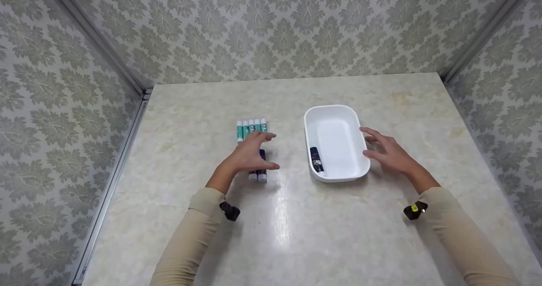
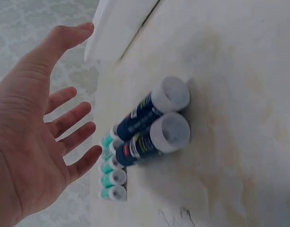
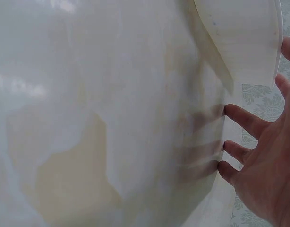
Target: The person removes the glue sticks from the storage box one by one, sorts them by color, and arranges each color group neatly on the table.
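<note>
My left hand (image 1: 250,152) hovers over two dark blue glue sticks (image 1: 262,176), thumb and fingers spread apart, holding nothing. The left wrist view shows the hand (image 2: 36,123) beside those two sticks (image 2: 171,135), their pale round ends facing the camera. Just beyond lie several smaller green-and-white glue sticks (image 1: 246,129) in a row, partly covered by the hand. A white plastic box (image 1: 338,142) stands to the right, with one dark blue glue stick (image 1: 316,161) lying along its left inner wall. At the box's right rim rests my right hand (image 1: 389,153), fingers and thumb spread.
The pale marbled table (image 1: 279,218) carries all these things. Patterned wall panels (image 1: 262,36) enclose its back and sides, with metal framing (image 1: 114,171) along the left edge. Each wrist wears a small dark device, such as the one on the left wrist (image 1: 230,211).
</note>
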The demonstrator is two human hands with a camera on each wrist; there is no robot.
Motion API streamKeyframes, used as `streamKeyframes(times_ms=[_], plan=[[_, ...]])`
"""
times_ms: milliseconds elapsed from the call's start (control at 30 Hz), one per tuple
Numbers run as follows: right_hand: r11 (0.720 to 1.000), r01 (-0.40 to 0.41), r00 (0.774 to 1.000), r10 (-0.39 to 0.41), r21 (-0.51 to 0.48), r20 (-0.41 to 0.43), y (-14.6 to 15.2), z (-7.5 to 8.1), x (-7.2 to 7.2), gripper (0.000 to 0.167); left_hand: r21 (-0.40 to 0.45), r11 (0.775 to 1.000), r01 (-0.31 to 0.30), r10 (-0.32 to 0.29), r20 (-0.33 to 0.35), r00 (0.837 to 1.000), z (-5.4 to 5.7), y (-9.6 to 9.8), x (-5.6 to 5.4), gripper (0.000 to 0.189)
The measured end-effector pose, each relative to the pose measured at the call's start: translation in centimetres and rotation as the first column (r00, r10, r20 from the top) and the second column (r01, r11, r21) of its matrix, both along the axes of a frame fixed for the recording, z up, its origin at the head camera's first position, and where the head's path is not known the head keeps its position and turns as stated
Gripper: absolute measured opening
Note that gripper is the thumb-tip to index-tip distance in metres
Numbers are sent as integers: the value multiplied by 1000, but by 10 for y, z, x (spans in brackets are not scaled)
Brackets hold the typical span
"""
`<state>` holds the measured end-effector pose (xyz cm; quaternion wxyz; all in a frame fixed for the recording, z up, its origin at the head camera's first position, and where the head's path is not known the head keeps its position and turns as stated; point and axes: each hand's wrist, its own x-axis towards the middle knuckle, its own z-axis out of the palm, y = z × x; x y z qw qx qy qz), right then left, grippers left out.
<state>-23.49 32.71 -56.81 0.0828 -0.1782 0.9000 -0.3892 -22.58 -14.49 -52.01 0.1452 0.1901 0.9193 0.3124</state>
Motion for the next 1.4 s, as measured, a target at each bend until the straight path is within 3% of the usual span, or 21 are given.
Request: streamKeyframes(times_ms=[267,833,1033,1400], plan=[[1000,21,1000,-21,19,18,-1,-1,0,73,-14,1000,0,-1,-35,999,5,34,-4,94],[1000,19,1000,-19,16,9,-1,-3,-1,72,60,989,135,-134,-31,991,25,102,-2,94],[999,24,999,-25,24,20,0,-4,-1,71,88,980,177,-173,-57,983,26,120,-1,92],[998,45,997,-47,37,66,1,-3,1,73,172,966,192,-184,-62,981,17,149,5,94]])
